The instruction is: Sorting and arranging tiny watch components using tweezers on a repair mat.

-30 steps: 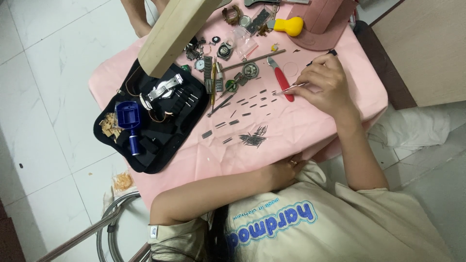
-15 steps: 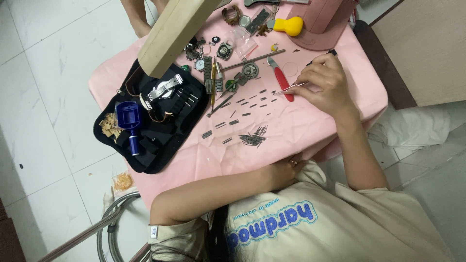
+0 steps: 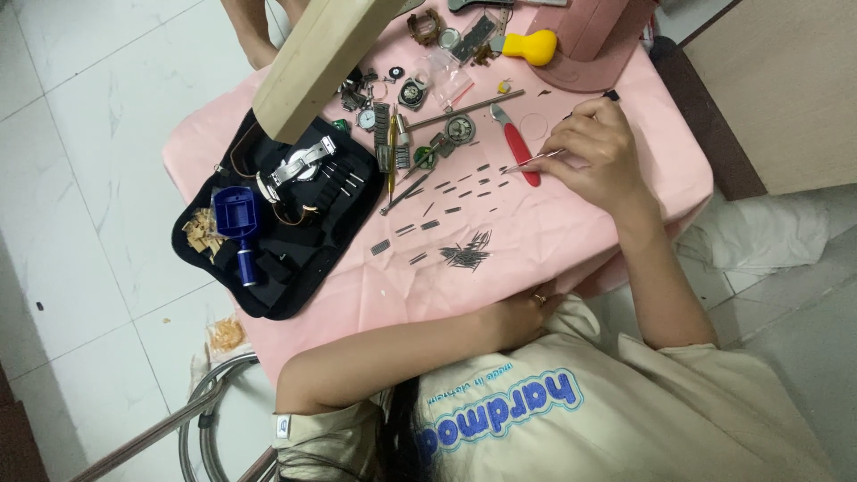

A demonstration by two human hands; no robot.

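Note:
My right hand (image 3: 596, 153) pinches thin metal tweezers (image 3: 532, 162), whose tips hover over the pink table cloth (image 3: 571, 234) next to a red-handled tool (image 3: 519, 150). Short dark metal pins (image 3: 451, 189) lie in loose rows left of the tweezers. A small heap of the same pins (image 3: 464, 257) sits nearer the front edge. My left hand (image 3: 522, 314), with a ring on it, rests curled against the front edge of the table; its fingers are mostly hidden.
A black tool case (image 3: 295, 234) lies open at the left with a blue watch tool (image 3: 237, 216) and a metal-bracelet watch (image 3: 300, 162). Watch parts (image 3: 412, 93), a yellow blower (image 3: 532, 45) and a pink box (image 3: 594, 36) crowd the back. A beige beam (image 3: 326, 58) slants overhead.

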